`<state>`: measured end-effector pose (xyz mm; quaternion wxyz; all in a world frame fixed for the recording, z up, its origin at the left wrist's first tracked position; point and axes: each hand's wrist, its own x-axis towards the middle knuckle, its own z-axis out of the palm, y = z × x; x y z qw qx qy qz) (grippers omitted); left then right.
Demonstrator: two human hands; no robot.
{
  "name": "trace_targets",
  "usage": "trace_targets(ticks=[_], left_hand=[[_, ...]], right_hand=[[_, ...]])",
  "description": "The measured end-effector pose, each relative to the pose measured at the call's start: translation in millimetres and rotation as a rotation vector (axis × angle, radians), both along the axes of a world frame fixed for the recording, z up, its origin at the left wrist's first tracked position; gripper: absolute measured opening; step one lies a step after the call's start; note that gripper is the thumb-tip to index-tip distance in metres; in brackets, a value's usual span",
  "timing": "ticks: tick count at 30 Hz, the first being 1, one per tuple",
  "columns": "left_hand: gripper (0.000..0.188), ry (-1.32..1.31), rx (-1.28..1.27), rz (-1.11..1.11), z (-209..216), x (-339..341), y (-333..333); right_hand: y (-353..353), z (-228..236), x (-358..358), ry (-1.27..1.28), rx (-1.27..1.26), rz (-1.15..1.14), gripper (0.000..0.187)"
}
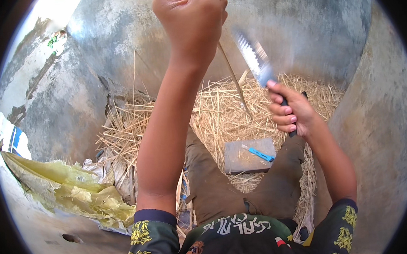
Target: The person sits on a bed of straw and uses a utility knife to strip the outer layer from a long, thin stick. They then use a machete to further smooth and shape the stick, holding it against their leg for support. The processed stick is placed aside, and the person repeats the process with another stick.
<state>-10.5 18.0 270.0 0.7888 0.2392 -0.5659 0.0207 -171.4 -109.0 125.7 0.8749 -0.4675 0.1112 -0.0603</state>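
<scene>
My left hand [192,18] is raised at the top edge, its fingers curled into a fist around a long thin straw-coloured stalk [232,71]. The stalk slants down from behind the wrist to the straw; the grip itself is partly cut off by the picture's edge. On the right, my right hand [291,109] grips the black handle of a knife [255,56]. Its broad steel blade points up and left, smeared by motion, apart from the stalk. Between my legs, a blue box cutter [260,154] lies on a grey block [239,161].
Loose dry straw [207,111] covers the floor ahead and around my legs. A torn yellow sack [74,189] lies at the left, near a blue-and-white bag [13,137]. Stained concrete walls [122,35] close in on several sides.
</scene>
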Motion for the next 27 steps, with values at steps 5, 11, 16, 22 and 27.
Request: trace_targets(ticks=[5, 11, 16, 22, 27], left_hand=[[0.028, 0.061, -0.059, 0.023, -2, -1, -6], [0.031, 0.069, -0.021, 0.151, -10, -12, 6], [0.031, 0.059, 0.012, 0.052, -8, -14, 6], [0.031, 0.106, -0.026, 0.081, -8, -5, 4], [0.028, 0.057, 0.013, 0.154, -12, -10, -5]], right_hand=[[5, -24, 11, -0.145, -0.981, -0.891, 0.042], [24, -54, 25, 0.272, -1.480, -0.411, 0.035], [14, -28, 6, 0.217, -0.160, -0.006, 0.038], [32, 4, -2, -0.250, -0.405, -0.566, 0.039], [-1, -64, 22, 0.088, -1.256, -0.527, 0.039]])
